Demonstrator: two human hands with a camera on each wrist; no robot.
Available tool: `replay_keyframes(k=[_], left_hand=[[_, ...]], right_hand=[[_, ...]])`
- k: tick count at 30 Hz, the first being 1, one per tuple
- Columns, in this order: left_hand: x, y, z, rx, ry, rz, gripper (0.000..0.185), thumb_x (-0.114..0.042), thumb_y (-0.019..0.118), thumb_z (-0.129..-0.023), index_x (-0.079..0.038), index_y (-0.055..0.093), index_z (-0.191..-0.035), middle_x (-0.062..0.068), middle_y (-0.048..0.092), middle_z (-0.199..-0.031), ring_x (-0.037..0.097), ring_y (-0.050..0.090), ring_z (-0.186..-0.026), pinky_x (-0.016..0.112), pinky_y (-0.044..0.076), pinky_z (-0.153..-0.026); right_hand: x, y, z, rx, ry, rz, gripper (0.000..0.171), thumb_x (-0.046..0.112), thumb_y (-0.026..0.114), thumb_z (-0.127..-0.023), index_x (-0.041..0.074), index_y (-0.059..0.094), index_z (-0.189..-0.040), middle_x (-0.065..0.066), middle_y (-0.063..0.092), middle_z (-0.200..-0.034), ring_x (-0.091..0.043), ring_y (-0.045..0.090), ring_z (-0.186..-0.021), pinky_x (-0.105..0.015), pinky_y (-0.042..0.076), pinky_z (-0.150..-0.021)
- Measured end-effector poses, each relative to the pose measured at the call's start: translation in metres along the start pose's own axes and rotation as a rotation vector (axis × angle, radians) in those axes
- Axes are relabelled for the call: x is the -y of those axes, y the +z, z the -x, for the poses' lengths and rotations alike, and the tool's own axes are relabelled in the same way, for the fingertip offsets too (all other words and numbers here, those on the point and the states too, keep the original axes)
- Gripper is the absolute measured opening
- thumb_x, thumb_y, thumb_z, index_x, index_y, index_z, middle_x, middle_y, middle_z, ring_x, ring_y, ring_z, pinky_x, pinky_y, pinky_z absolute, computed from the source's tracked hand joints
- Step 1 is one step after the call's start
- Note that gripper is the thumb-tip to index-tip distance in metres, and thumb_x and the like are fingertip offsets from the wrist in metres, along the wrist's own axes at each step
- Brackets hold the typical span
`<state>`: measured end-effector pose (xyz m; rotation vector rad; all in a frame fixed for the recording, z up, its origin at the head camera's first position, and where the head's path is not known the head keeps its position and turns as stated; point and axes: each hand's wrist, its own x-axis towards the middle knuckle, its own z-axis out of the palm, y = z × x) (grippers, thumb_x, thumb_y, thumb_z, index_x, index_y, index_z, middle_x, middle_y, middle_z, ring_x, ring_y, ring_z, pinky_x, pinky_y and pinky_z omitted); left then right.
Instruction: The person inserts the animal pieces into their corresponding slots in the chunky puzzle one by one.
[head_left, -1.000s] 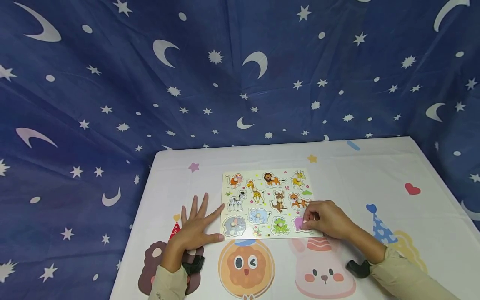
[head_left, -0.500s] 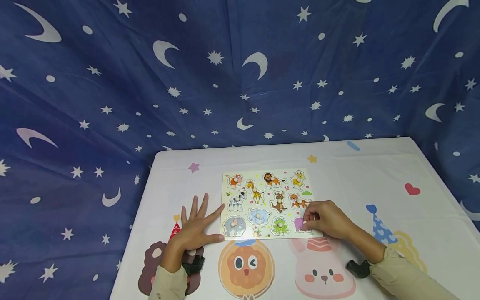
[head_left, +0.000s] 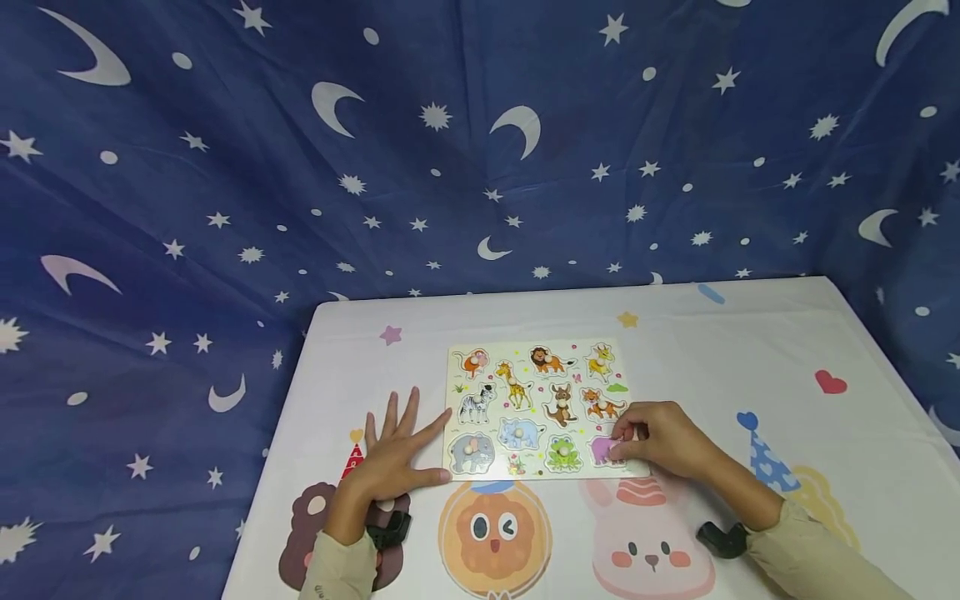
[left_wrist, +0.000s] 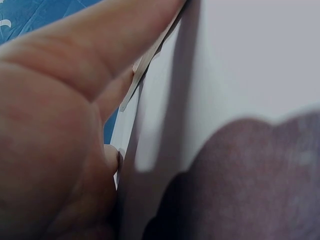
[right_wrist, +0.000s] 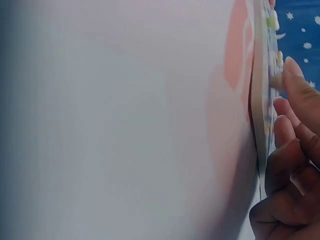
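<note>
I see backdrop and tablecloth only.
Starry blue curtain [head_left: 225,208] hangs behind; white cartoon tablecloth [head_left: 720,350] shows a lion face [head_left: 493,533].

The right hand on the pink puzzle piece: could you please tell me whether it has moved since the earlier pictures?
No. The right hand stays at the pink piece in the puzzle board's near right corner; the whole view shifted slightly, board included.

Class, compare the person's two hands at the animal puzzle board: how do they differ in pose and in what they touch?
The left hand lies flat with its fingers spread, on the tablecloth against the puzzle board's left edge; the right hand is curled, on the board's near right corner. The left hand holds nothing; the right hand pinches the peg of the pink piece. Both wear beige sleeves.
</note>
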<state>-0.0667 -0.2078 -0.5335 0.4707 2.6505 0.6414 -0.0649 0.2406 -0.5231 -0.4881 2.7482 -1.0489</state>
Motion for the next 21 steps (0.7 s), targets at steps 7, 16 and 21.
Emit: replay_keyframes(k=[7, 16, 21], left_hand=[[0.001, 0.002, -0.002, -0.002, 0.003, -0.006, 0.095, -0.071, 0.071, -0.079, -0.043, 0.028, -0.159, 0.009, -0.014, -0.172, 0.044, -0.024, -0.155, 0.075, -0.018, -0.114], [0.004, -0.001, -0.003, -0.005, 0.001, 0.010, 0.092, -0.070, 0.069, -0.083, -0.041, 0.028, -0.160, 0.009, -0.010, -0.173, 0.043, -0.022, -0.156, 0.074, -0.017, -0.115], [0.000, -0.014, 0.000, -0.093, -0.003, 0.093, 0.082, -0.055, 0.069, -0.091, -0.031, 0.032, -0.161, 0.012, 0.005, -0.173, 0.049, -0.007, -0.157, 0.079, -0.005, -0.116]], right_hand=[[-0.009, -0.016, 0.006, -0.122, 0.039, 0.031, 0.023, 0.030, 0.094, -0.070, 0.026, 0.075, -0.082, 0.014, 0.056, -0.069, -0.005, 0.048, -0.063, -0.020, 0.041, -0.055], [-0.015, -0.035, 0.008, -0.336, 0.021, 0.118, 0.021, 0.021, 0.094, -0.071, 0.021, 0.077, -0.083, 0.013, 0.059, -0.070, -0.003, 0.047, -0.063, -0.018, 0.039, -0.054], [-0.022, -0.053, 0.008, -0.425, 0.021, 0.199, 0.023, 0.021, 0.093, -0.073, 0.013, 0.079, -0.089, 0.007, 0.063, -0.074, -0.006, 0.051, -0.066, -0.018, 0.039, -0.055]])
